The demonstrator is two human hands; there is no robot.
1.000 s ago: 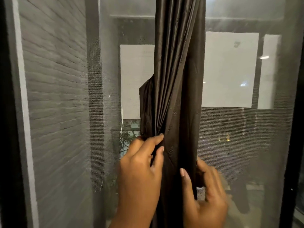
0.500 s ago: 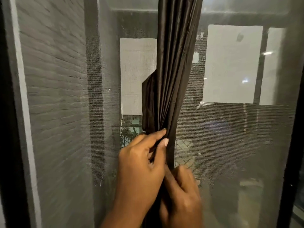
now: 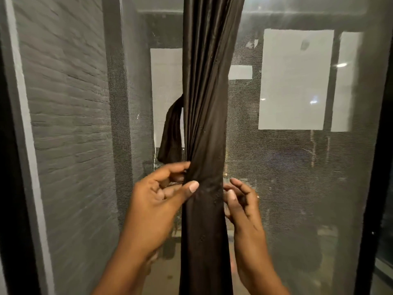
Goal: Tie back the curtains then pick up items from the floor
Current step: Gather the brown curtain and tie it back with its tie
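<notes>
A dark brown curtain [image 3: 209, 86] hangs gathered into a narrow bundle in front of a mesh window screen. A loop of the same fabric [image 3: 171, 135] sticks out on its left side. My left hand [image 3: 158, 201] pinches the bundle at its narrowest point, thumb across the front and forefinger above it. My right hand [image 3: 241, 201] is beside the bundle's right edge with loosely bent fingers. Its fingertips sit at the fabric, and I cannot tell whether they grip it.
The mesh screen [image 3: 297, 167] fills the window behind the curtain. A dark window frame [image 3: 12, 167] runs down the left and another down the right edge [image 3: 378, 167]. A grey brick wall [image 3: 68, 103] shows through the mesh on the left.
My right hand has come out from below my left hand to the curtain's right side. The bundle is narrower at the pinch. The view has tilted slightly.
</notes>
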